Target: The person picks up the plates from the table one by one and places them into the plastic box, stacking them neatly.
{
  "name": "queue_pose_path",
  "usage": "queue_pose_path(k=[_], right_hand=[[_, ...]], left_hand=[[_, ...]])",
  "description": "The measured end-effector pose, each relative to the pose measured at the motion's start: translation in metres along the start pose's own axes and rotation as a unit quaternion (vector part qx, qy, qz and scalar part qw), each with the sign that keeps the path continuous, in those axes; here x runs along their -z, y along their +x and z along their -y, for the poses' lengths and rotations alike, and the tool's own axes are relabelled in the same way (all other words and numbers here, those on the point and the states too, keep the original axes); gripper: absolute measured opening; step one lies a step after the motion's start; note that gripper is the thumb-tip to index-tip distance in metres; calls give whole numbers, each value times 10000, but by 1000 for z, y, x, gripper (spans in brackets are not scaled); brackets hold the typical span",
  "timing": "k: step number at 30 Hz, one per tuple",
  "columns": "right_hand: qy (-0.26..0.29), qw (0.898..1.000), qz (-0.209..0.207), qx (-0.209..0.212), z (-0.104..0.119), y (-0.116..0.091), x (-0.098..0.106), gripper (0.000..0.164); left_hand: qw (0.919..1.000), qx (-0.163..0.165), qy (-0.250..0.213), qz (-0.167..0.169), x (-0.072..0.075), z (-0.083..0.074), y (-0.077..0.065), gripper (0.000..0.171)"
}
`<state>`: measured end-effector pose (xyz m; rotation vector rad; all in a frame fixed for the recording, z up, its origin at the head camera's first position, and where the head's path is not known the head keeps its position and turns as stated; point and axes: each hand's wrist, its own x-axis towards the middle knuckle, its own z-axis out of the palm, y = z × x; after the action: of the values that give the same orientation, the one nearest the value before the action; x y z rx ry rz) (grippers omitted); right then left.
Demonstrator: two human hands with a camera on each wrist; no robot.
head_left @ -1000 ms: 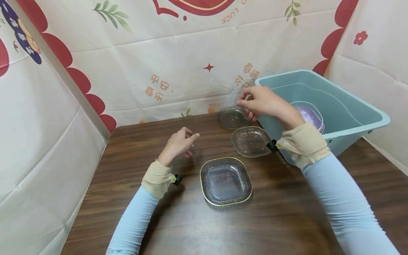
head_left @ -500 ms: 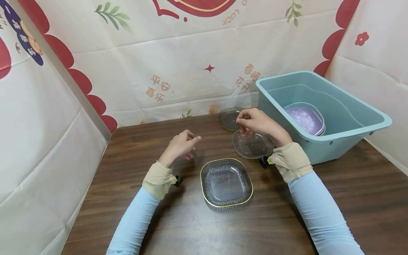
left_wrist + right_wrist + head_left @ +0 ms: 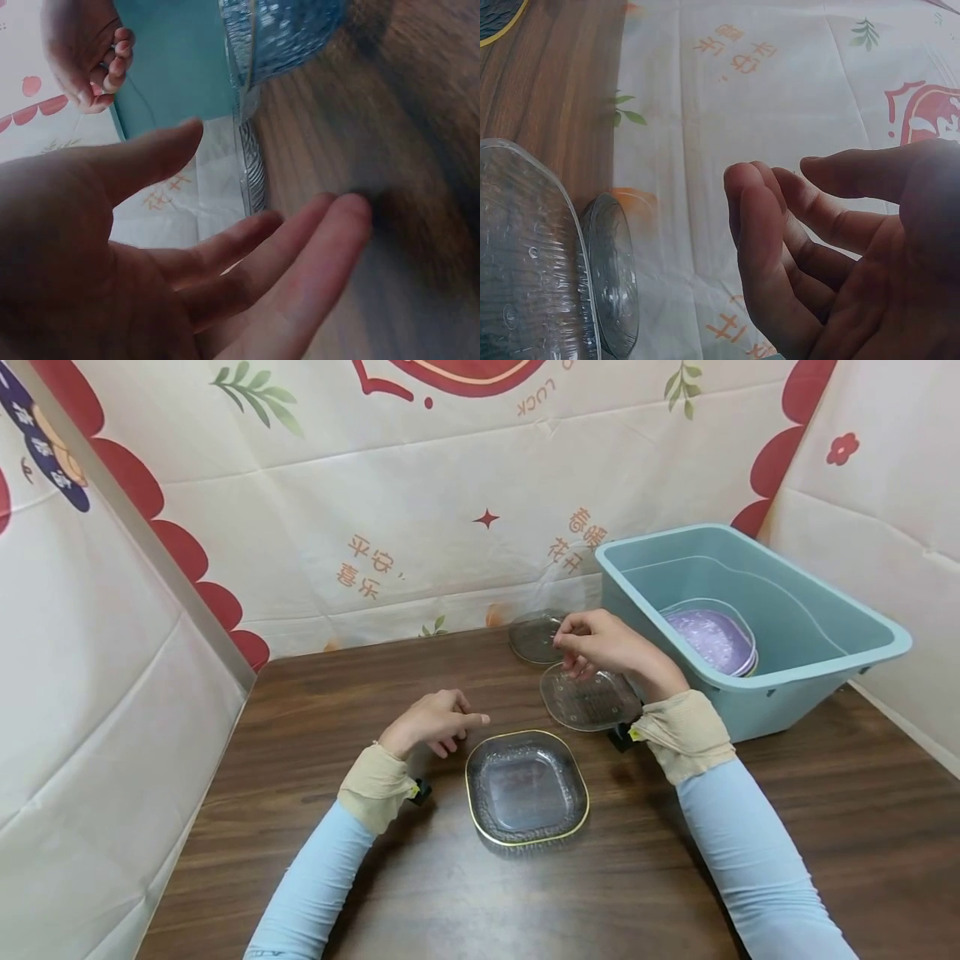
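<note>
Gold-rimmed dish (image 3: 527, 789) | left hand (image 3: 433, 723) near, loosely spread | right hand (image 3: 611, 647) near clear plate (image 3: 581, 706), half-curled — hands empty

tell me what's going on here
A person's left hand is beside a gold-rimmed dish on a wooden table, and their right hand hovers above the nearer clear dish. The farther clear dish lies behind that. Neither hand holds anything. A blue tub at the right holds a purple dish.
</note>
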<state>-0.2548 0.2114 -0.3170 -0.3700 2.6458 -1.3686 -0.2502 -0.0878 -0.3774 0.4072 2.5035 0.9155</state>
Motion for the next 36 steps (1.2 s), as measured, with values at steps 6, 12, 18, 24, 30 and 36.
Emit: queue_pose_path(k=[6, 12, 18, 24, 30, 36], right_hand=[[75, 9999, 8, -77, -3, 0, 1, 21], [136, 9998, -5, -110, -6, 0, 2, 20], [162, 9998, 30, -97, -5, -2, 2, 21], [97, 9998, 114, -107, -5, -1, 3, 23], [153, 9997, 51, -160, -6, -1, 4, 23], [183, 9997, 16, -179, -8, 0, 5, 23]], left_hand=[[9990, 29, 144, 417, -6, -2, 0, 45], [9978, -113, -5, 657, -12, -2, 2, 38], [9952, -364, -269, 867, -19, -4, 2, 23], [9946, -525, -134, 883, -24, -5, 3, 22], [9926, -722, 12, 975, -27, -5, 2, 8], [9917, -811, 91, 992, -27, -5, 3, 6]])
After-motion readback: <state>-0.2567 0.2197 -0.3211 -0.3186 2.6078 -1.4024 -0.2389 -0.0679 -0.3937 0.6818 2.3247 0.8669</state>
